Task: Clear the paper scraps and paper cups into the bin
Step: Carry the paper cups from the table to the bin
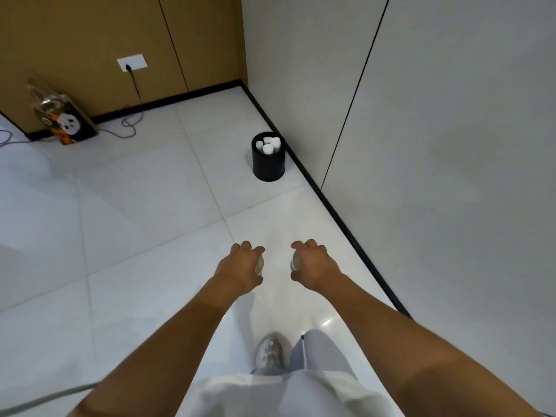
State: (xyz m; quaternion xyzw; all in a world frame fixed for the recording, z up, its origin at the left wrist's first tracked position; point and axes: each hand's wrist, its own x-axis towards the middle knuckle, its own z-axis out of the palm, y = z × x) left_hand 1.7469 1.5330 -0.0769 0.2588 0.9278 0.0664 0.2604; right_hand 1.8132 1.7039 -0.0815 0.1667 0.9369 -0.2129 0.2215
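A small black round bin (pixel 268 167) stands on the floor against the right wall's skirting, with several white paper cups (pixel 268 145) in it. My left hand (pixel 240 266) grips a paper cup (pixel 259 264) from above; only its rim edge shows under the fingers. My right hand (pixel 313 264) grips another paper cup (pixel 295 262) the same way. Both hands are held out over the floor, well short of the bin.
White tiled floor (pixel 144 206) stretches ahead. A patterned gift bag (pixel 67 121) with a panda leans on the brown wall at back left. A cable (pixel 132 121) runs from a wall socket (pixel 132 62) across the floor. A grey wall (pixel 436 145) closes the right side.
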